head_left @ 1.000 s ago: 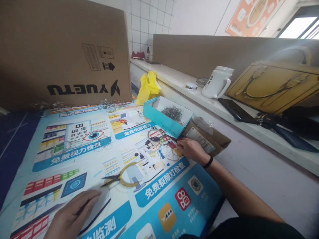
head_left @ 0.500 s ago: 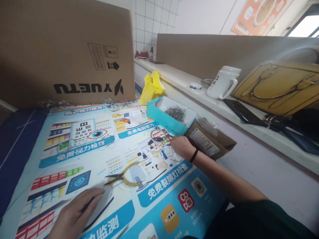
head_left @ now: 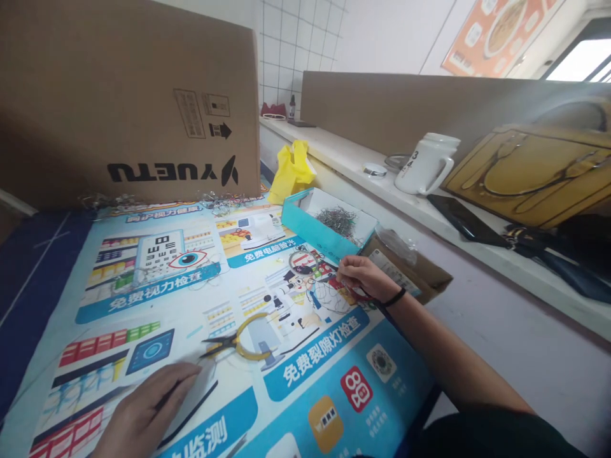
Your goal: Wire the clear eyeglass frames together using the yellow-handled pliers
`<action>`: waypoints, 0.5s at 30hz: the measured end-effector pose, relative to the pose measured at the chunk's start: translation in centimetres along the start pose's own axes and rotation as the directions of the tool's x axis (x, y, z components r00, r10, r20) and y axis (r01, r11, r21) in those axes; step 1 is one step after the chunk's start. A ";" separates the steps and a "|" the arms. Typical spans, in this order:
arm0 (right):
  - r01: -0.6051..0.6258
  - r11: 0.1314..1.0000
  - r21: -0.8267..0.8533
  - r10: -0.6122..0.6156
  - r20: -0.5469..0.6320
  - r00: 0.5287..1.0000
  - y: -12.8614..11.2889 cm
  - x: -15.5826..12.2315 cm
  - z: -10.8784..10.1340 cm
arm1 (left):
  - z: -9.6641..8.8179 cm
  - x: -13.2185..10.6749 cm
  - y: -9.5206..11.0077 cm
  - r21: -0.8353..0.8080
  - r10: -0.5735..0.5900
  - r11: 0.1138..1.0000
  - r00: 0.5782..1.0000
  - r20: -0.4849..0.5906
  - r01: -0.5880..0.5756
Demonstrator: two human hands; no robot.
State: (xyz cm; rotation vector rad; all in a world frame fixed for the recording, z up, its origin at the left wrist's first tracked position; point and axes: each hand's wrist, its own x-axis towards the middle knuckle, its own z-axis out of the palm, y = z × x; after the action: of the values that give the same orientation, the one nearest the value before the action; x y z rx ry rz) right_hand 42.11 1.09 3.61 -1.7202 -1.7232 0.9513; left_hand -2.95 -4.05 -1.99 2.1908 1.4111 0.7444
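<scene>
My left hand (head_left: 150,404) rests low on the printed sheet (head_left: 286,312), thumb and fingers pressed together. What it pinches, if anything, is too small to make out. Just beyond its fingertips lie yellow-handled pliers (head_left: 232,341) with dark, pointed jaws. My right hand (head_left: 365,278), a black band at the wrist, is closed in a pinch beside the turquoise box (head_left: 317,230). Whatever sits in those fingers is hidden. Thin wire loops (head_left: 329,300) lie on the sheet near that hand. Inside the turquoise box is a tangle of fine dark wire pieces (head_left: 338,220).
A large cardboard box (head_left: 143,102) stands at the back left, with clear, tangled scraps (head_left: 214,202) along its foot. Beyond the turquoise box sits a yellow bag (head_left: 292,170); a small brown carton (head_left: 420,270) is at right. The ledge holds a white mug (head_left: 424,164) and a phone (head_left: 465,217).
My right hand has moved right and slightly toward me, away from the printed magnifier, staying pinched. My left hand and the pliers have stayed put. The view has shifted slightly.
</scene>
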 end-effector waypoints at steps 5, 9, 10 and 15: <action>0.004 0.946 0.324 -0.022 0.053 0.998 0.3 -0.2 0.7 | 0.0 -0.2 -0.8 0.027 0.007 1.000 1.000 0.020 -0.007; -0.033 0.902 0.431 0.005 0.067 0.998 0.5 -0.2 1.0 | 0.0 -0.2 -0.7 0.034 0.022 0.999 0.999 0.028 -0.023; -0.047 0.896 0.442 0.018 0.068 0.998 0.5 -0.2 1.1 | 0.0 -0.1 -0.6 0.033 0.025 0.999 1.000 0.015 -0.026; -0.087 0.891 0.446 0.078 0.040 0.996 -0.1 -0.5 1.3 | 0.1 -0.1 -0.6 0.033 0.026 0.999 1.000 -0.012 -0.025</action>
State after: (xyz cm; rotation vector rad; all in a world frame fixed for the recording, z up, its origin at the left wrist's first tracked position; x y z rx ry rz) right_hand 41.04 0.42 2.95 -1.4854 -1.3138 1.2924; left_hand -3.35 -3.95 -2.47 2.2372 1.4137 0.7497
